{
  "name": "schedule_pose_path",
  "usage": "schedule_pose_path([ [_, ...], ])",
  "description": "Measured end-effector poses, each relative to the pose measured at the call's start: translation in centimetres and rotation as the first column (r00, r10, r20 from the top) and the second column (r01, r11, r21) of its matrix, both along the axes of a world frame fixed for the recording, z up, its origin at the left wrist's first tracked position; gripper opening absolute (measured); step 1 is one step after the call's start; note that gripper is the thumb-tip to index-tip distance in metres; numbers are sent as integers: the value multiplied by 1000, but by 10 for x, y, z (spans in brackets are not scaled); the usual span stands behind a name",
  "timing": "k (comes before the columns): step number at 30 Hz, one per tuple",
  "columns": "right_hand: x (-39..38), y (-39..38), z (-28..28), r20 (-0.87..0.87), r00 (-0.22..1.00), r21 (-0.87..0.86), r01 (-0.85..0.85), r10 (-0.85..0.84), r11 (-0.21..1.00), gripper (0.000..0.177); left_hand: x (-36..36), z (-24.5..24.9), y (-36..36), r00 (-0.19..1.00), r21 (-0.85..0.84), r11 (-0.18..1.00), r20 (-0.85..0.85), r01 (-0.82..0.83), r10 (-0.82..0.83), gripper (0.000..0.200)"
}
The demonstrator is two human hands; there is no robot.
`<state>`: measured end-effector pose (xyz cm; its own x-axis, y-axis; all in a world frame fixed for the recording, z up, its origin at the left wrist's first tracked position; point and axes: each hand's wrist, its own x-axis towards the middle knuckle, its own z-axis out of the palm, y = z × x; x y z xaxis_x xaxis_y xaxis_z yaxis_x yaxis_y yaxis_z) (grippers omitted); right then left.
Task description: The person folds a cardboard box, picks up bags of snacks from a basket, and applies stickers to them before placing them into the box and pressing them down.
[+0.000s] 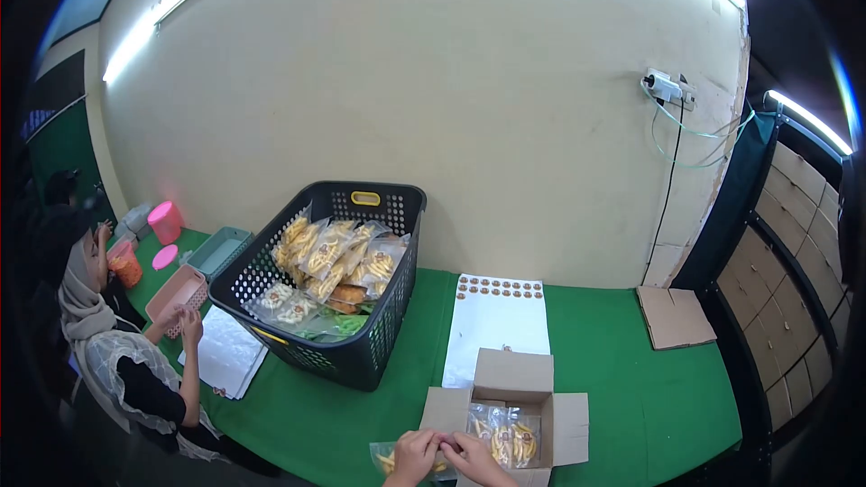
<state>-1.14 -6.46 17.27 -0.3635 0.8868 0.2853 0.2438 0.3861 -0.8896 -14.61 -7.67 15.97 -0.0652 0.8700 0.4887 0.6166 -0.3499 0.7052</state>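
Close together at the bottom centre are my left hand (pixel 415 457) and my right hand (pixel 476 460), fingers pinched around something small and dark that I cannot make out. Under and beside them lies a clear bag of yellow snacks (pixel 382 456), partly covered by my left hand. Just behind my right hand, an open cardboard box (pixel 514 372) holds several labelled bags of yellow snacks (pixel 523 442) side by side. Beyond the box is a white sheet (pixel 492 329) with rows of small round brown stickers (pixel 499 289) along its far edge.
A large black basket (pixel 383 334) full of snack bags stands left of centre on the green table (pixel 631 397). Flat cardboard (pixel 675 317) lies at the right. At the left, a co-worker (pixel 135 370) sits near a pink basket (pixel 183 293), a teal tray (pixel 221 251) and white sheets (pixel 224 352).
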Motion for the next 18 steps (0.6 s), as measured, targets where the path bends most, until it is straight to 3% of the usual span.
schedule_pose_path([
  [1,-4,0,-8,85,996,-63,11,-5,998,18,-3,-3,0,1000,18,1000,4,-14,14,16],
  [4,-17,-4,-8,113,993,-148,2,15,989,17,-10,8,-4,994,30,996,80,-83,80,17],
  [6,-20,-7,-4,26,996,-224,-82,90,971,18,-13,16,-5,973,37,987,173,-159,150,17],
  [9,-20,-20,-14,-98,973,-291,-228,208,929,18,-17,20,-8,929,-86,979,309,-187,205,23],
  [12,-21,-38,-2,-70,988,-378,-151,134,913,24,-23,13,-11,920,-118,976,327,-185,214,23],
  [15,-30,-37,-22,-205,970,-226,-174,128,958,22,-27,15,-5,929,-89,979,309,-184,203,24],
  [18,-22,-27,-5,-130,980,-282,-180,149,942,17,-31,28,1,932,-82,986,322,-148,166,25],
])
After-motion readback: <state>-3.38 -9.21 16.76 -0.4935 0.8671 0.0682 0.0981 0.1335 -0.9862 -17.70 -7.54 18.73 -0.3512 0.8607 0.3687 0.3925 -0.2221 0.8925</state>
